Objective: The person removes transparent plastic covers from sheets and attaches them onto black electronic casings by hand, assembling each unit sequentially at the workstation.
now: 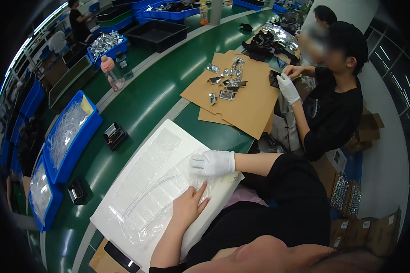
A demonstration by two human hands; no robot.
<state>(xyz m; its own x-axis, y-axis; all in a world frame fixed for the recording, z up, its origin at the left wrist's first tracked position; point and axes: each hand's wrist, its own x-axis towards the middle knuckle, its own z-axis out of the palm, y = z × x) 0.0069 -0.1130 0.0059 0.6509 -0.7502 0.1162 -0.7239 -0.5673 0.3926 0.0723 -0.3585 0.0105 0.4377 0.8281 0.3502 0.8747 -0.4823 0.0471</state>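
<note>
A white foam board or stack of sheets (105,214) lies slanted on the green worktop before me. On it rest clear plastic films (157,200) marked off in rectangular sections. My left hand (189,207), bare, touches the film at the board's near side, index finger and thumb stretched out. Just beyond it my right hand (213,163), in a white glove, lies on the crumpled end of the film with its fingers toward the left. The film under both palms is partly hidden, and I see nothing lifted in either hand.
Blue bins (75,136) of clear plastic pieces stand at the left. Two small black-and-silver devices (115,135) sit between bins and board. A phone-like black slab (122,256) lies at the bottom. Metal parts (228,94) rest on brown cardboard (255,107) beside a co-worker (335,100) handling a black part.
</note>
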